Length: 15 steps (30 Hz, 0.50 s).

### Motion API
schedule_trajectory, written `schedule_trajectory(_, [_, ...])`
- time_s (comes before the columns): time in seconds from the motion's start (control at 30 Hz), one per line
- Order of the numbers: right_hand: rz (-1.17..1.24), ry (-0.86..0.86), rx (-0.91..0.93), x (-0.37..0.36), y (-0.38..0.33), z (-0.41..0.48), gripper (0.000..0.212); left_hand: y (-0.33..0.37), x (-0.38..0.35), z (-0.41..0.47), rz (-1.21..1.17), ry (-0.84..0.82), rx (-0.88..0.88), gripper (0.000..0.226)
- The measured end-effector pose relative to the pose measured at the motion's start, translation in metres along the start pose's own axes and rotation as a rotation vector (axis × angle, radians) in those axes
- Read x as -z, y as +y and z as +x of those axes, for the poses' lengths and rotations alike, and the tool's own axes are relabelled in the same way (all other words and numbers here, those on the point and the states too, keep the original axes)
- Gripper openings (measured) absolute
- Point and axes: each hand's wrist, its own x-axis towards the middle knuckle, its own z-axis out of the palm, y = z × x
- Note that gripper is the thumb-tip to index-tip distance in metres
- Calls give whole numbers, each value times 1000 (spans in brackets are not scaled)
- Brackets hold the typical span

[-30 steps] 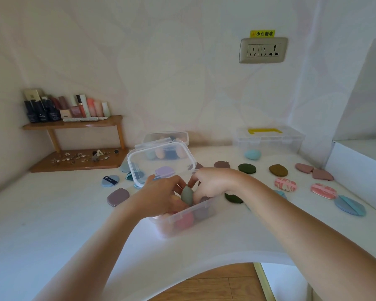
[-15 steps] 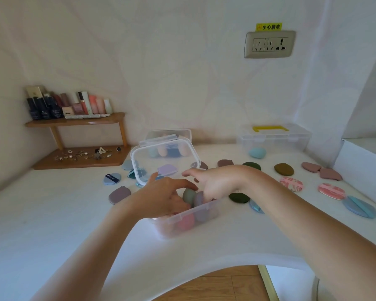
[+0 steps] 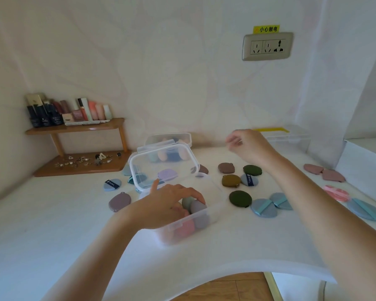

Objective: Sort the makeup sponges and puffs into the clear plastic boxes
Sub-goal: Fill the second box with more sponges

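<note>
Head view: the near clear box (image 3: 213, 216) stands open near the front edge of the white bench (image 3: 52, 224), a little left of its middle, its lid (image 3: 163, 165) tilted up behind it. Inside lie a grey-purple sponge (image 3: 199, 208), a green sponge (image 3: 187, 202) and a pink sponge (image 3: 185, 229), packed close against the box's front wall. The left hand (image 3: 167, 205) reaches into the box, fingers arched over the sponges with the tips on the grey-purple one; whether they grip it or only press on it I cannot tell. The right hand (image 3: 248, 144) hangs above the back of the bench, blurred, its fingers loosely curled with nothing visible in them.

Right of the box, flat puffs lie spread on the bench: a dark green puff (image 3: 240, 198), a mustard puff (image 3: 231, 180), a brown puff (image 3: 226, 168) and two blue puffs (image 3: 263, 207) touching each other. Further right, towards the right edge, lie a pink patterned puff (image 3: 335, 193) and another blue one (image 3: 364, 209). Left of the box lie a mauve puff (image 3: 119, 201) and a small blue puff (image 3: 112, 184).

Along the back edge stand a second clear box (image 3: 168, 139) holding sponges and, towards the right corner, a yellow-handled box (image 3: 291, 140). A wooden shelf (image 3: 74, 129) with bottles (image 3: 67, 111) fills the back left corner.
</note>
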Motion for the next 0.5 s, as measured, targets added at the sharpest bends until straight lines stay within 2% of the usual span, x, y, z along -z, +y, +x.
schedule_trajectory(0.07, [-128, 19, -126, -7, 37, 18, 37, 1, -1, 1, -12, 5, 8, 41])
schedule_trajectory(0.13, [-231, -48, -245, -14, 69, 29, 51, 2, -2, 1, -25, 8, 11, 39])
schedule_trajectory(0.23, [-300, -92, -352, -20, 96, 40, 60, 2, -3, 2, -21, 27, 12, 39])
schedule_trajectory(0.5, [-432, -77, -380, -32, 131, 52, 43, -2, -6, 1, -25, 62, 4, 35])
